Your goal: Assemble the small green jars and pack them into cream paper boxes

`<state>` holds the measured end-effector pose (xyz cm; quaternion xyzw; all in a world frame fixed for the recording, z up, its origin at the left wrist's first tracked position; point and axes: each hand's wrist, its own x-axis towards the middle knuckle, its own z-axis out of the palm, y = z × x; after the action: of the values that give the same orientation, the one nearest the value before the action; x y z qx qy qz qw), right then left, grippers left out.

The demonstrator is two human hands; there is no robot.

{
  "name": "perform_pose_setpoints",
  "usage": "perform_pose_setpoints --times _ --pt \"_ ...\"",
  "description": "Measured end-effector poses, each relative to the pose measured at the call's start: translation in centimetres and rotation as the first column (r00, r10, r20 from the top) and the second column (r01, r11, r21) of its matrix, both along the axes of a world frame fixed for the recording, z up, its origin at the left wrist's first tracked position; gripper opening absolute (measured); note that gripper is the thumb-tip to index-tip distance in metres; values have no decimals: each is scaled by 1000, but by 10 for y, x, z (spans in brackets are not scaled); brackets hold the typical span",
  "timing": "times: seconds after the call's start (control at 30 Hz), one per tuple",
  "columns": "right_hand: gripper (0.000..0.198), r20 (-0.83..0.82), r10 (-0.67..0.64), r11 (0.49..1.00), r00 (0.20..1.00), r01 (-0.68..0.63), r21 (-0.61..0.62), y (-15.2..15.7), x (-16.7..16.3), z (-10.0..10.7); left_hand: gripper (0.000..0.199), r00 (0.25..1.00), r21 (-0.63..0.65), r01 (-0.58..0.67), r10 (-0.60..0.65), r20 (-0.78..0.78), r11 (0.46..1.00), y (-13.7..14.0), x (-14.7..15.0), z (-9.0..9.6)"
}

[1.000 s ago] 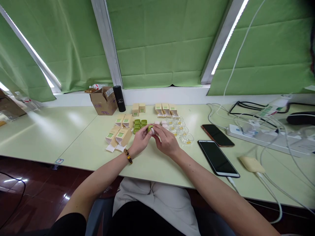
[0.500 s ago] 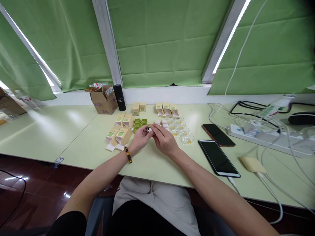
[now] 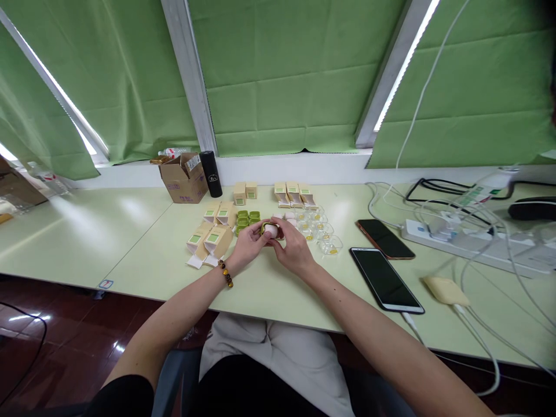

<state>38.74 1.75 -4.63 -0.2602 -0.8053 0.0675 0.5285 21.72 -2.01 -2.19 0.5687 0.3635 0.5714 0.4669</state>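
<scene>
Green and white meet in one small piece: a rounded white item (image 3: pixel 271 230) with a green cup (image 3: pixel 262 229) at its left side, held between two hands above the desk (image 3: pixel 269 289). Fingers of the left hand (image 3: pixel 248 244) are clamped on the green cup; those of the right hand (image 3: pixel 296 249) grip the white item from its right.

Nine cream cartons stand about: four left cartons (image 3: pixel 219 238) with open flaps, two closed cartons (image 3: pixel 240 194) at the back, and three open cartons (image 3: pixel 292 194) to their right. At least five green containers (image 3: pixel 242 222) sit just beyond the left hand. Several clear plastic tubs (image 3: pixel 330 246) overlap too closely to count, beside a few pale pink pieces (image 3: pixel 289 215).

Two smartphones (image 3: pixel 386 281), one power strip (image 3: pixel 469 249), one black bottle (image 3: pixel 211 174) and one cardboard box (image 3: pixel 185 182) share the pale, glossy surface. Green curtains (image 3: pixel 295 75) cover the windows; dark red tiles (image 3: pixel 65 359) floor the room.
</scene>
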Motion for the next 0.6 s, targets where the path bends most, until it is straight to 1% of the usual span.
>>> perform_pose_setpoints --times 0.03,0.1,0.17,0.2,0.27,0.3,0.37,0.4,0.43,0.47,0.5,0.57,0.6 --pt "48 -33 -5 998 999 3 -55 0 -1 0 74 1000 -9 -1 1 -2 1000 -1 0 0" --pt "50 -116 -15 984 993 -6 -180 -2 -2 1 69 998 8 -48 48 -36 999 -3 -2 0" --pt "55 -226 -15 949 974 -57 -312 -4 -4 4 57 985 67 -132 139 -98 989 -5 -5 0" --pt "58 -289 -10 922 957 -103 -372 -5 -5 7 51 973 110 -175 189 -133 978 -6 -7 -1" --pt "62 -419 13 851 908 -231 -473 -6 -7 12 42 931 226 -243 292 -217 943 -6 -11 -1" --pt "64 -478 27 807 878 -301 -508 -6 -7 14 40 900 304 -262 345 -265 916 -6 -12 -1" --pt "65 -566 48 722 823 -421 -550 -5 -8 17 45 822 467 -260 447 -352 845 -6 -14 0" --pt "66 -594 55 686 802 -463 -561 -4 -8 18 48 786 526 -246 485 -383 814 -6 -14 1" --pt "66 -613 58 658 788 -492 -570 -4 -8 19 52 762 561 -230 506 -403 795 -7 -13 1" --pt "67 -624 58 638 779 -510 -577 -3 -7 19 55 756 574 -222 511 -410 789 -7 -11 2" --pt "68 -630 58 621 774 -522 -584 -4 -7 19 57 765 564 -222 501 -406 796 -8 -9 2" --pt "69 -634 60 598 771 -536 -596 -5 -8 19 57 816 503 -240 453 -358 830 -9 -4 3" --pt "69 -632 65 589 773 -540 -601 -7 -8 19 54 848 465 -251 425 -318 849 -10 -2 3"
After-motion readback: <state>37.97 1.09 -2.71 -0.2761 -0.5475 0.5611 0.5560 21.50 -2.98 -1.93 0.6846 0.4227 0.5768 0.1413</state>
